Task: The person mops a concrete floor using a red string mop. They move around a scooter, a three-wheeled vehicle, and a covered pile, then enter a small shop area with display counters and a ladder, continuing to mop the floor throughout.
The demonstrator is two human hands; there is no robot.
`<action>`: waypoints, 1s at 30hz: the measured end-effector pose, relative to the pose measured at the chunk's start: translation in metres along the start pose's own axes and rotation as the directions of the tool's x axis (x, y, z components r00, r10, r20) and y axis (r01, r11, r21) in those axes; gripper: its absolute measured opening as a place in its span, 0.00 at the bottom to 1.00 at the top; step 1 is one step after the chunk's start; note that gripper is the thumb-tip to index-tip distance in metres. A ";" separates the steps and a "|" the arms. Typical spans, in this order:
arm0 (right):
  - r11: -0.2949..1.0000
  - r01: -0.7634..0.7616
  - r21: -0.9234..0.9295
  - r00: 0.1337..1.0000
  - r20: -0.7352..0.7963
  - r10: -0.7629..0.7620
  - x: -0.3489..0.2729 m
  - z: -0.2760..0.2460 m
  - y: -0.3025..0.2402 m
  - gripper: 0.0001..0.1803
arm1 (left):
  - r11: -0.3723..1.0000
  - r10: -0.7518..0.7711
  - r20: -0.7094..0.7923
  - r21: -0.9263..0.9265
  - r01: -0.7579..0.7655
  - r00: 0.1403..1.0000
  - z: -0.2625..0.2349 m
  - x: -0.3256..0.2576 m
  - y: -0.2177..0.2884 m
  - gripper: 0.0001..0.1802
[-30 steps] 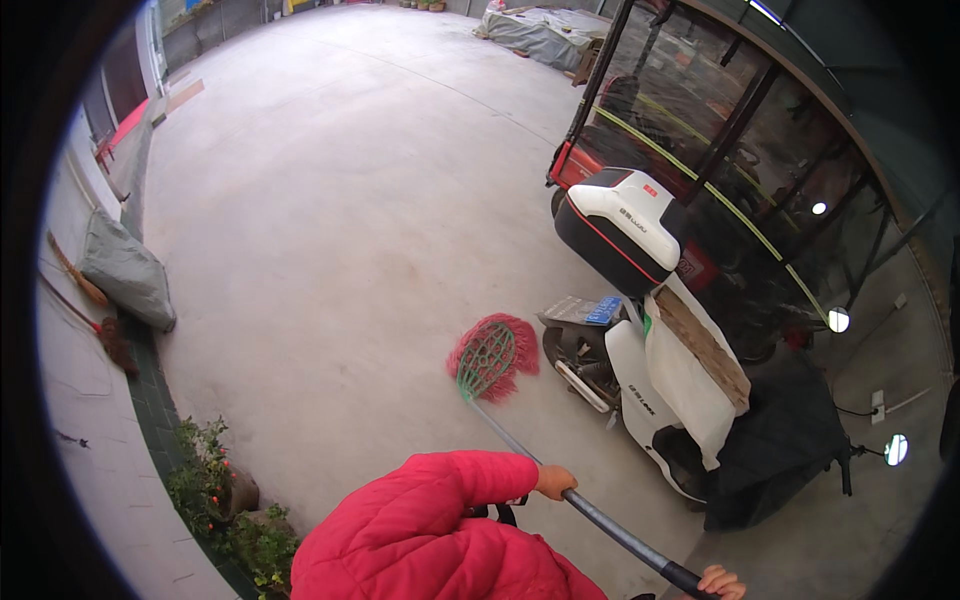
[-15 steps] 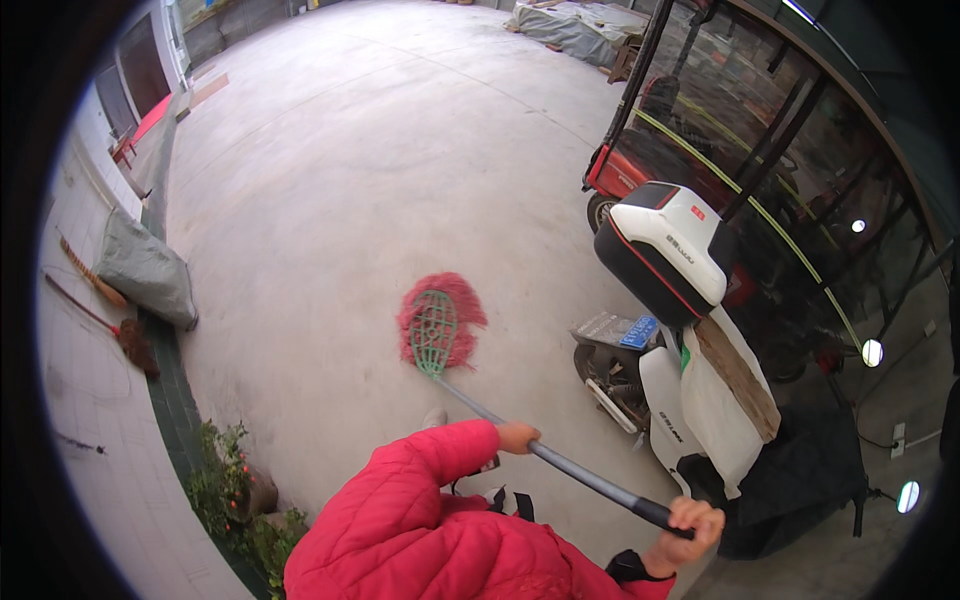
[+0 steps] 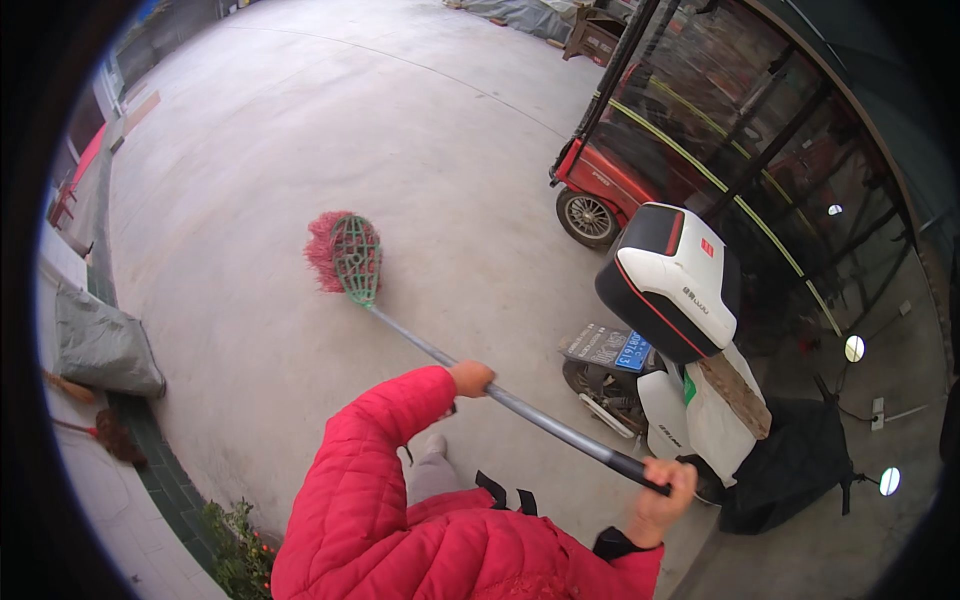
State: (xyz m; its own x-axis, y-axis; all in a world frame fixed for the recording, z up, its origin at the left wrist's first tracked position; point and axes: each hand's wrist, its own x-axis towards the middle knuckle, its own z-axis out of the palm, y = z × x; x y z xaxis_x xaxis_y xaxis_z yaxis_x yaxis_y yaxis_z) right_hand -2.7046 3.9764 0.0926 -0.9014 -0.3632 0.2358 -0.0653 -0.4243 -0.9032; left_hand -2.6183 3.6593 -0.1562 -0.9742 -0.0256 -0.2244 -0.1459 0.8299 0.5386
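Observation:
A long broom [image 3: 547,422] with a grey handle slants across the view from lower right to upper left. My right hand [image 3: 663,500] is wrapped round the black grip at the handle's near end. Farther down the shaft, my left hand [image 3: 471,379] is closed round the grey tube. At the far end, a green lattice frame [image 3: 356,262] carries red bristles [image 3: 327,250], which are against the concrete floor [image 3: 230,170] and slightly blurred. Red padded sleeves cover both my arms.
A white-and-black scooter [image 3: 665,425] with a top box [image 3: 672,280] stands close on the right. Behind it is a red three-wheeler [image 3: 605,180] with clear panels. Along the left wall are a grey sack [image 3: 105,345], a small broom [image 3: 118,438] and a plant [image 3: 238,550].
The broom head has swung left and away from me across the floor. Both hands have kept their hold, with my left arm reaching farther forward. The whole view has shifted somewhat.

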 end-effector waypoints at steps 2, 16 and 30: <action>0.987 0.125 -0.105 0.985 -0.105 -0.136 0.003 -0.011 -0.032 0.12 | 0.989 0.143 -0.041 -0.035 -0.145 0.989 -0.007 0.025 0.038 0.09; 0.471 0.747 -0.470 0.590 0.141 -0.795 0.035 -0.046 -0.144 0.10 | 0.750 0.603 0.004 -0.344 -0.565 0.798 0.034 0.136 0.233 0.09; 0.921 0.380 -0.083 0.922 0.107 -0.371 0.129 0.002 0.002 0.06 | 0.964 0.119 -0.095 -0.227 -0.138 0.988 -0.013 0.133 0.027 0.07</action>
State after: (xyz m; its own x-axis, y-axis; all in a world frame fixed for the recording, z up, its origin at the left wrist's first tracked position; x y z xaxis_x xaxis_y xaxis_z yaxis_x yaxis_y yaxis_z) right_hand -2.8207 3.9269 0.1215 -0.7613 -0.2663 0.5912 -0.4386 -0.4600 -0.7720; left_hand -2.7540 3.6706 -0.1609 -0.9966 0.0205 -0.0800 -0.0450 0.6773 0.7343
